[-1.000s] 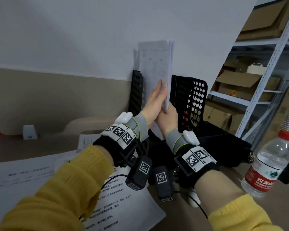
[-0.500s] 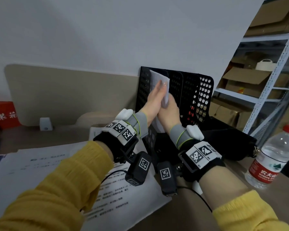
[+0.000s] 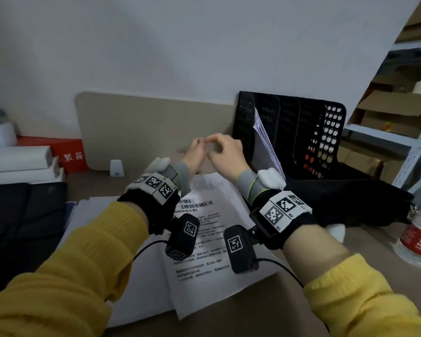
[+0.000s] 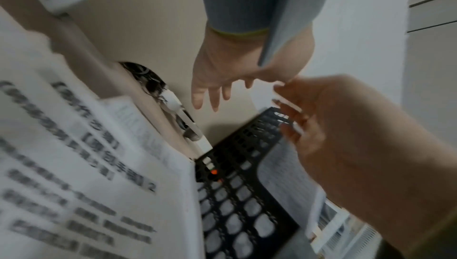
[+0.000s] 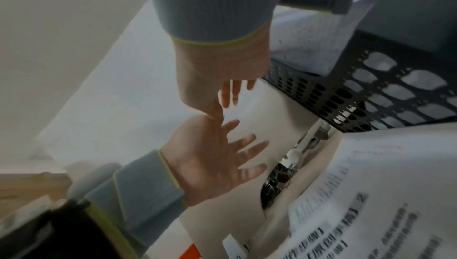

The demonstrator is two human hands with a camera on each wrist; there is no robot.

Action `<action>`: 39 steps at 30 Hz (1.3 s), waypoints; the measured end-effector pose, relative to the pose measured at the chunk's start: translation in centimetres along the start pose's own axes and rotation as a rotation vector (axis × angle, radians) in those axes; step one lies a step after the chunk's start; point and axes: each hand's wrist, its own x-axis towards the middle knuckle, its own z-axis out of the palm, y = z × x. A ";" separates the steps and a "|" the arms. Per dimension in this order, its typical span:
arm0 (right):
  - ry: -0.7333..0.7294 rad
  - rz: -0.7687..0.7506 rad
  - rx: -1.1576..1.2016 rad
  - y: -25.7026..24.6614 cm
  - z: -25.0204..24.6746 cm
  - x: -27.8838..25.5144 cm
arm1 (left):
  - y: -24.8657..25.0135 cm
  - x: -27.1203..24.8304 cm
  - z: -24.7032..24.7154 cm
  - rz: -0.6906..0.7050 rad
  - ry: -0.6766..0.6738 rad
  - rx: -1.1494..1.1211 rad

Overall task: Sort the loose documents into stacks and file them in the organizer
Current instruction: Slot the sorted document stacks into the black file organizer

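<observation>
A black mesh organizer (image 3: 289, 132) stands against the wall at the back right. A stack of papers (image 3: 265, 147) leans in its leftmost slot, with nothing touching it. My left hand (image 3: 198, 148) and right hand (image 3: 223, 148) hover close together just left of the organizer, both empty with relaxed fingers. The left wrist view shows the left hand (image 4: 212, 87) with its fingers spread beside the right hand (image 4: 321, 126), above the organizer (image 4: 235, 194). In the right wrist view the right hand (image 5: 230, 91) also holds nothing. Loose printed documents (image 3: 204, 227) lie on the desk under my wrists.
A water bottle (image 3: 418, 237) stands at the right edge, with a black bag (image 3: 345, 198) in front of the organizer. A metal shelf with cardboard boxes (image 3: 399, 113) fills the far right. At the left are white boxes (image 3: 17, 161), a red box (image 3: 66, 154) and a beige panel (image 3: 144, 127).
Both hands lowered the paper stack into the organizer's slot, let go of it and drew back to the left. The stack now leans there on its own.
</observation>
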 end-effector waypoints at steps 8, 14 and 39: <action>-0.302 0.441 -0.063 5.4 4.8 1.6 | -7.1 4.3 -4.8 -0.325 -0.005 0.256; -0.523 0.527 -0.160 7.6 7.1 2.2 | -9.2 6.3 -4.7 -0.396 -0.013 0.421; -0.416 0.549 -0.019 10.5 8.5 1.5 | -10.8 7.8 -5.6 -0.548 -0.048 0.320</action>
